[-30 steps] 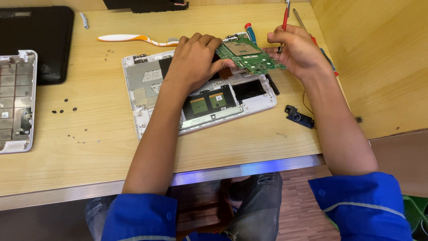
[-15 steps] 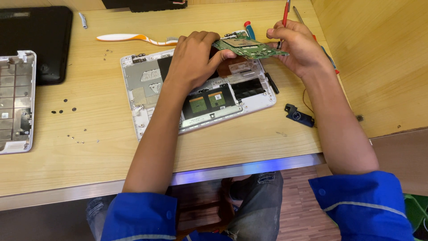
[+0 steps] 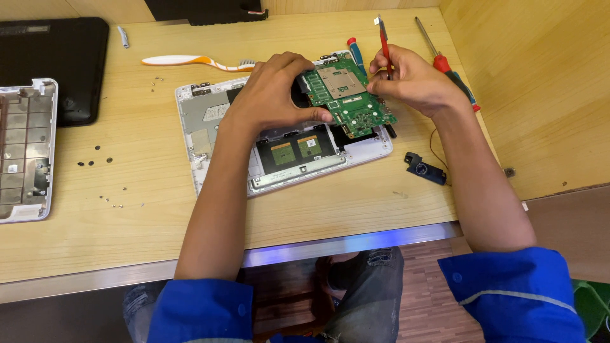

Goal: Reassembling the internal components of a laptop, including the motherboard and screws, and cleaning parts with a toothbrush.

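Both hands (image 3: 343, 89) hold a green circuit board (image 3: 348, 95) over an opened laptop shell (image 3: 210, 121).

A pale wooden tabletop (image 3: 356, 209) carries an opened white laptop base (image 3: 279, 152) near its middle. At ten o'clock lies a black closed laptop (image 3: 60, 63); at nine, a white keyboard frame (image 3: 25, 149). Small dark screws (image 3: 95, 159) are scattered between. An orange-and-white toothbrush (image 3: 190, 61) lies at eleven, a red-handled screwdriver (image 3: 445, 60) at one, a small black speaker part (image 3: 424, 168) at three.
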